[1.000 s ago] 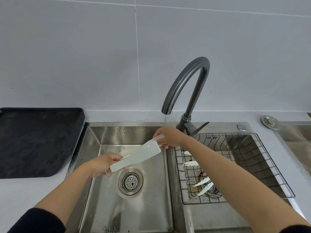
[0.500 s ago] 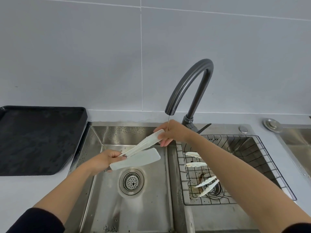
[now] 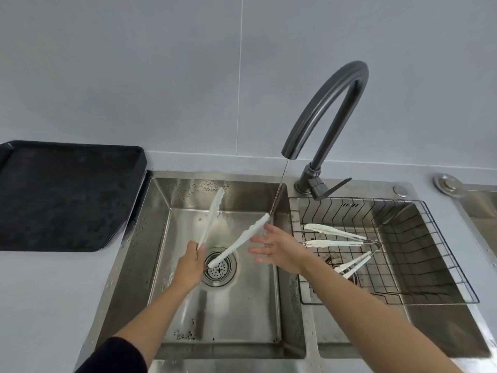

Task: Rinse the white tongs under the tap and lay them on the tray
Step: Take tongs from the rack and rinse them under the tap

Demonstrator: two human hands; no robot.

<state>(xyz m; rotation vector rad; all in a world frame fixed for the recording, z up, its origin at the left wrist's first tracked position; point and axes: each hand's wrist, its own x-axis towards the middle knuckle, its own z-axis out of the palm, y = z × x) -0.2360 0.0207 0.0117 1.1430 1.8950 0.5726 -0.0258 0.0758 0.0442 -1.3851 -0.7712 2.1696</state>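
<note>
My left hand [image 3: 189, 267] grips the hinge end of the white tongs [image 3: 239, 239] over the left sink basin [image 3: 161, 238]. The tongs are spread wide: one arm points up and left, the other reaches right, its tip under a thin stream of water from the dark curved tap [image 3: 326, 109]. Just right of that arm, my right hand [image 3: 277, 250] hovers with fingers apart and holds nothing. The black tray [image 3: 64, 195] lies empty on the counter left of the sink.
A wire basket [image 3: 419, 251] sits in the right basin with two more white tongs [image 3: 336, 235] in it. The drain strainer [image 3: 222, 270] lies below the held tongs. A round metal cap [image 3: 447, 184] sits on the counter at the far right.
My right hand has let go of the tongs' arm and pulled back with fingers spread. The tongs have sprung wide apart, one arm now pointing up and left.
</note>
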